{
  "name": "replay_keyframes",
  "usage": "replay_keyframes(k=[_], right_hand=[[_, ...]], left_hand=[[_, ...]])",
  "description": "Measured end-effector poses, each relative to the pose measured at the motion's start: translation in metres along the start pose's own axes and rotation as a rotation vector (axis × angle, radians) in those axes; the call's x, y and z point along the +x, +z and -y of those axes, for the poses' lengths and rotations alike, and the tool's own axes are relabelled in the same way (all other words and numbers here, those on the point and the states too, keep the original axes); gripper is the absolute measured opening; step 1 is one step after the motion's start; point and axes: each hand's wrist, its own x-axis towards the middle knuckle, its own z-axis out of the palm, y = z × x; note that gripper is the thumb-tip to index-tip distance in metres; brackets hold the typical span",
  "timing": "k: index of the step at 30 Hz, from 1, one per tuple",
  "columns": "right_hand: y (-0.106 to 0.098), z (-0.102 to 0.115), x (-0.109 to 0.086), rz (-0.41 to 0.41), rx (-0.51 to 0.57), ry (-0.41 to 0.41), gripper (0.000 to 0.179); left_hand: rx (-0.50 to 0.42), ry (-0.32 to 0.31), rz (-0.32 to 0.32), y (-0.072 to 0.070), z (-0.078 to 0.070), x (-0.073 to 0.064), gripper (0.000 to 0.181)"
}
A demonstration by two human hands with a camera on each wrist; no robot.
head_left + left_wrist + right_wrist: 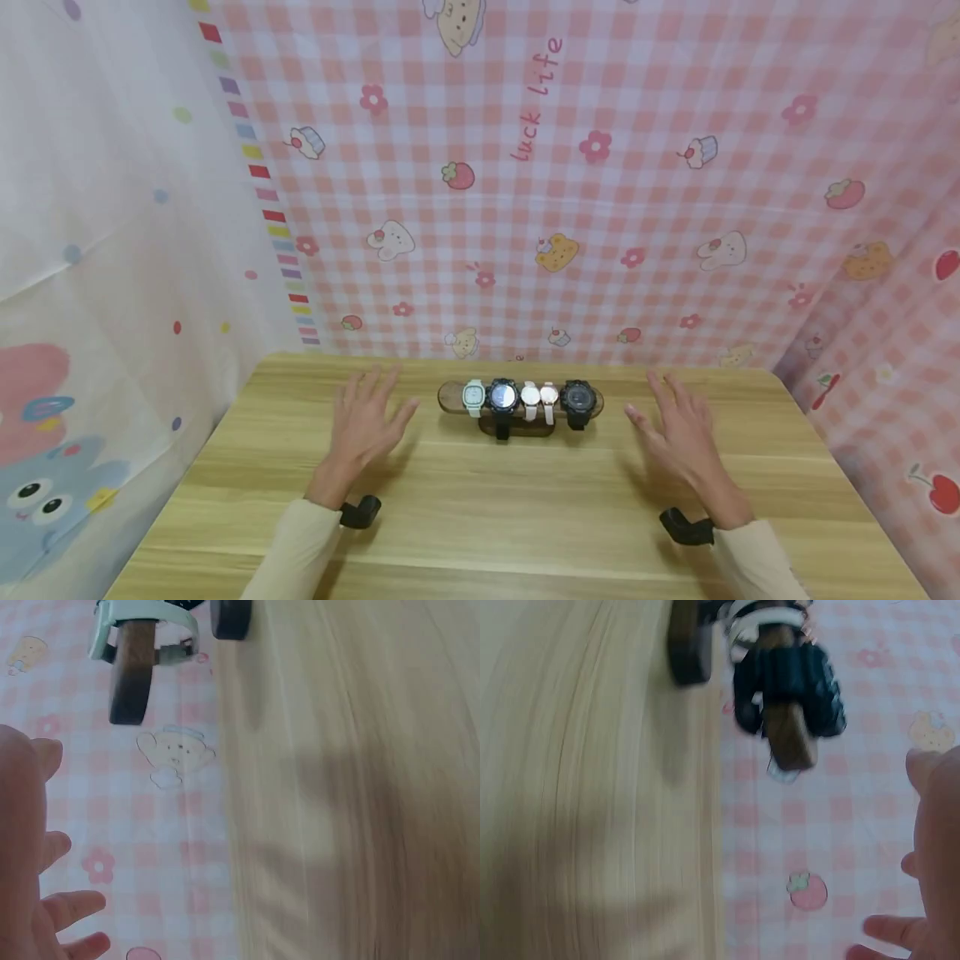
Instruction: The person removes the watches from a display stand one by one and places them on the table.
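Both hands were spread with nothing in them, the left hand (367, 421) to the left of the wooden watch stand (528, 428) and the right hand (681, 429) to its right, fingers parted and thumbs angled inward, each apart from the stand. Between them, on the table (487, 521), the stand carried a mint watch (474, 395), a large black watch (502, 397), two white-strapped watches (530, 395) and another black watch (578, 397), their dials too small to read. Both wrist views cut off part of the hand and the stand's far end, and the right one blurred the straps.
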Motion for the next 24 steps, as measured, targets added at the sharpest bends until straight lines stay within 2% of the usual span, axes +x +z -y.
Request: replay_keyframes(k=[2, 5, 10, 14, 17, 24], right_hand=[[0.002, 0.005, 0.001, 0.016, 0.082, 0.027, 0.068], [0.004, 0.013, 0.003, 0.051, 0.197, 0.071, 0.067], [0.01, 0.026, 0.007, 0.09, 0.325, 0.111, 0.061], [0.016, 0.034, 0.011, 0.099, 0.373, 0.133, 0.059], [0.019, 0.037, 0.012, 0.103, 0.394, 0.143, 0.058], [0.027, 0.041, 0.017, 0.117, 0.413, 0.156, 0.058]], left_hand=[[-0.051, 0.015, -0.015, 0.002, -0.004, 0.002, 0.065], [-0.16, 0.022, -0.003, 0.005, -0.01, 0.005, 0.063], [-0.363, -0.018, 0.08, 0.013, -0.017, 0.01, 0.063], [-0.501, -0.073, 0.158, 0.018, -0.02, 0.013, 0.064], [-0.552, -0.105, 0.198, 0.021, -0.024, 0.015, 0.064], [-0.564, -0.119, 0.232, 0.028, -0.031, 0.016, 0.058]])
